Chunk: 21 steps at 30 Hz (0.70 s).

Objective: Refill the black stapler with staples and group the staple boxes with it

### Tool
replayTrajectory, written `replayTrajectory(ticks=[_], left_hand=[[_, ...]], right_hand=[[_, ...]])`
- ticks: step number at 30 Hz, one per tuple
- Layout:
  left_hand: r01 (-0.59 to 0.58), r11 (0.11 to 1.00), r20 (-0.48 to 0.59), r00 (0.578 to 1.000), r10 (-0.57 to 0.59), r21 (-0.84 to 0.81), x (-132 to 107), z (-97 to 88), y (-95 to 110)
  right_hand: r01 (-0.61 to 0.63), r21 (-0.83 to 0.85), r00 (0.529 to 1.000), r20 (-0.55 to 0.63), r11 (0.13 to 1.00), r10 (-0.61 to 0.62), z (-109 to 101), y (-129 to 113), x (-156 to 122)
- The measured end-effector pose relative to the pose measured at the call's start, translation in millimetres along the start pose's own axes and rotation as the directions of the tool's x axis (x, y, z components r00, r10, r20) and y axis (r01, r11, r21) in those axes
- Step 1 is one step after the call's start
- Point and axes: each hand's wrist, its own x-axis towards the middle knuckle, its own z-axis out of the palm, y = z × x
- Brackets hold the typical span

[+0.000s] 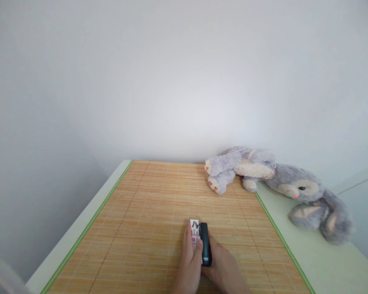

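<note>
Side by side over the bamboo mat, a small white box point(194, 228) with pink print and a dark stapler point(205, 244) are held close together. My left hand point(189, 264) is closed on the box, its thumb lying over the near part. Around the right side and near end of the stapler, my right hand point(223, 263) is closed, with most of its fingers hidden. Whether the two things rest on the mat or are lifted slightly, I cannot tell.
The bamboo mat point(159, 204) with green edging covers much of a pale table point(334, 261). A grey plush rabbit point(254, 168) lies along the back right, partly on the mat, its ears over the table. A plain wall point(178, 81) stands behind. Something pale and blurred shows at lower left.
</note>
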Motion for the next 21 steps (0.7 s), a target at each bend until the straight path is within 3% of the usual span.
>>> replayTrajectory(ticks=[5, 11, 14, 17, 19, 21], left_hand=[[0.024, 0.999, 0.001, 1.0, -0.024, 0.031, -4.6, 66.6, 5.2], [-0.013, 0.999, 0.108, 0.994, 0.008, 0.044, 6.5, 157.6, 40.6], [-0.011, 1.0, 0.129, 0.992, 0.012, -0.009, 8.0, 192.1, 55.0], [0.025, 0.999, 0.175, 0.984, -0.016, -0.049, 8.4, 202.9, 60.0], [0.034, 0.998, 0.21, 0.977, -0.023, -0.051, 10.4, 192.4, 57.6], [-0.007, 0.999, 0.217, 0.976, 0.015, -0.036, 15.5, 168.8, 52.5]], right_hand=[[0.061, 0.029, 0.998, -0.02, 0.998, -0.06, -31.8, 33.2, -2.4], [0.016, 0.01, 1.0, -0.024, 1.0, -0.016, -95.1, 102.0, -10.8], [-0.022, -0.001, 0.999, -0.042, 1.0, 0.022, -115.2, 124.3, -14.4], [-0.097, 0.005, 0.995, -0.035, 0.995, 0.097, -122.9, 135.1, -17.1], [-0.114, -0.002, 0.993, -0.031, 0.993, 0.114, -122.6, 139.1, -18.3], [-0.113, -0.009, 0.993, -0.038, 0.994, 0.112, -120.8, 142.2, -19.1]])
